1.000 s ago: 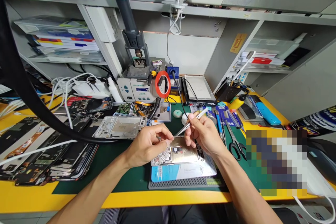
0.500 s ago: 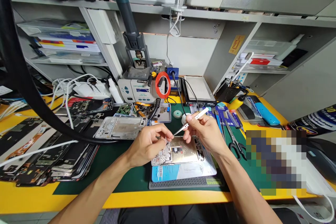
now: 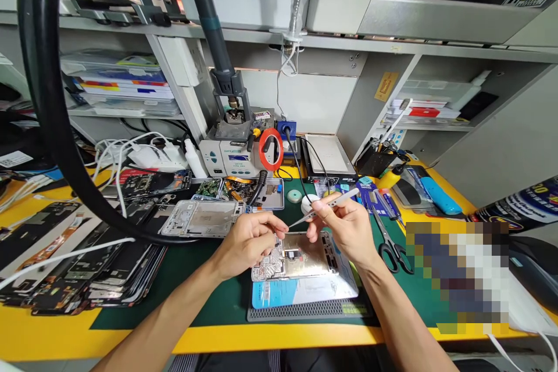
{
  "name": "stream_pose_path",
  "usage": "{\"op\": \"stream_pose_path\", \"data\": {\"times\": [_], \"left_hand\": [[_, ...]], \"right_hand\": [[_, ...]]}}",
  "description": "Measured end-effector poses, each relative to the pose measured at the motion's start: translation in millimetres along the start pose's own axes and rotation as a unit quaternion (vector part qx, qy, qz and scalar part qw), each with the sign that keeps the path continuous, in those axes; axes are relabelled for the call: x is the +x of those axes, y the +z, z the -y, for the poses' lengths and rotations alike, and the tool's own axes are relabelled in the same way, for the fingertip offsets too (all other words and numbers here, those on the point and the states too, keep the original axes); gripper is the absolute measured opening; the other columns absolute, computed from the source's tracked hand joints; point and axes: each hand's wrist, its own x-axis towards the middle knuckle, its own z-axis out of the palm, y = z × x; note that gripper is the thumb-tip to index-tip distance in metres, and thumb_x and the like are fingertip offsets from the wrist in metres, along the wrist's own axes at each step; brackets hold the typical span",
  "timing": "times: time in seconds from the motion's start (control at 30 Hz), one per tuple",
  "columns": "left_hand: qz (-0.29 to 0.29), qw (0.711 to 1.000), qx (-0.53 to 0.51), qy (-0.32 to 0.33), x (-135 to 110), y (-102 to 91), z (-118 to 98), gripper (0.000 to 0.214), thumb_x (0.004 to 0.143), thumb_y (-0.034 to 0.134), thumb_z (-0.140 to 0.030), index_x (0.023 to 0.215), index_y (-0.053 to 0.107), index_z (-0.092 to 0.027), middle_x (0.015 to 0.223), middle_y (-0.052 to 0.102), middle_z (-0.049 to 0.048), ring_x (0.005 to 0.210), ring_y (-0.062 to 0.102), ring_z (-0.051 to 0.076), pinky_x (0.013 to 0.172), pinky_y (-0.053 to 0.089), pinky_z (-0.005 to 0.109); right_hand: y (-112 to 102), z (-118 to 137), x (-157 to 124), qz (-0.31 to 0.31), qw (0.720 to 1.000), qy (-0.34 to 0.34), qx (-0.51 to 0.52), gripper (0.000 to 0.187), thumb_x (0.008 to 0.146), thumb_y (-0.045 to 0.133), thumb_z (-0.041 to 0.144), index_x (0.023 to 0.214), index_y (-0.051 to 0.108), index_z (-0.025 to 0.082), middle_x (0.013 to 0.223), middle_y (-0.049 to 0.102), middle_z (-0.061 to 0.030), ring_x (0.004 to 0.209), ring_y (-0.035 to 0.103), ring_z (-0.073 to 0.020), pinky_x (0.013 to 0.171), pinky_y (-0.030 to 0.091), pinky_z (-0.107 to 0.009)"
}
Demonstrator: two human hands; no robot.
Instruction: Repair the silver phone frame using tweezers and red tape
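Held in my right hand (image 3: 346, 224) is a pair of white tweezers (image 3: 333, 204), slanting down to the left. Their tip meets the fingertips of my left hand (image 3: 250, 244). The left fingers are curled together in a pinch; anything between them is too small or hidden to make out. Below both hands lies an opened phone frame (image 3: 307, 264) with bare metal inside and a small dark part near its middle. My left hand covers its upper left corner. Under the frame are a blue and white packet (image 3: 283, 295) and a grey perforated pad (image 3: 300, 311).
Stacked phone screens (image 3: 126, 267) cover the left side. Another phone frame (image 3: 209, 216) lies behind my left hand, near a black ring-shaped arm (image 3: 81, 180). Scissors (image 3: 390, 250) rest at right. A soldering station (image 3: 231, 160) and red tape roll (image 3: 262, 151) stand behind.
The head view has tilted upward, so the bench sits slightly lower in the picture. The tweezers have rotated a little in my right hand; both hands stay above the phone frame.
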Motion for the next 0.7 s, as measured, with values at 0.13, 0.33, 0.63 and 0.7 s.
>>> {"op": "stream_pose_path", "data": {"times": [0.13, 0.33, 0.63, 0.7], "left_hand": [[0.001, 0.999, -0.033, -0.02, 3, -0.3, 4, 0.018, 0.098, 0.062, -0.034, 0.103, 0.063, -0.016, 0.083, 0.062, -0.0015, 0.049, 0.042, 0.003, 0.036, 0.03, 0.013], [-0.005, 0.999, -0.037, -0.018, 3, -1.3, 7, 0.024, 0.099, 0.061, -0.037, 0.107, 0.063, -0.015, 0.08, 0.06, -0.0026, 0.046, 0.039, 0.002, 0.035, 0.029, 0.014], [-0.027, 0.997, 0.058, 0.039, -1, 1.2, -9, 0.023, 0.096, 0.065, -0.036, 0.107, 0.064, -0.015, 0.09, 0.064, 0.0005, 0.054, 0.047, 0.005, 0.044, 0.04, 0.017], [-0.028, 0.994, 0.089, 0.047, -3, 2.7, -10, 0.024, 0.097, 0.063, -0.037, 0.107, 0.064, -0.016, 0.09, 0.065, 0.0009, 0.057, 0.051, 0.006, 0.048, 0.044, 0.019]], "right_hand": [[2, 4, 0, -0.008, 1.0, -0.015, 0.006, 0.022, 0.099, 0.066, 0.037, 0.086, 0.067, 0.019, 0.062, 0.067, 0.0057, 0.049, 0.063, -0.0102, 0.049, 0.057, -0.024], [-1, 2, 0, 0.0, 1.0, -0.018, 0.016, 0.024, 0.1, 0.065, 0.037, 0.087, 0.067, 0.018, 0.065, 0.067, 0.0051, 0.051, 0.063, -0.0096, 0.051, 0.057, -0.024], [-14, -14, 7, 0.009, 0.999, 0.033, 0.035, 0.026, 0.102, 0.06, 0.043, 0.104, 0.068, 0.018, 0.091, 0.071, -0.0024, 0.068, 0.065, -0.0131, 0.058, 0.059, -0.028], [-15, -16, 8, 0.007, 0.998, 0.041, 0.041, 0.026, 0.102, 0.06, 0.043, 0.109, 0.067, 0.018, 0.097, 0.071, -0.004, 0.073, 0.067, -0.0145, 0.061, 0.06, -0.029]]}}
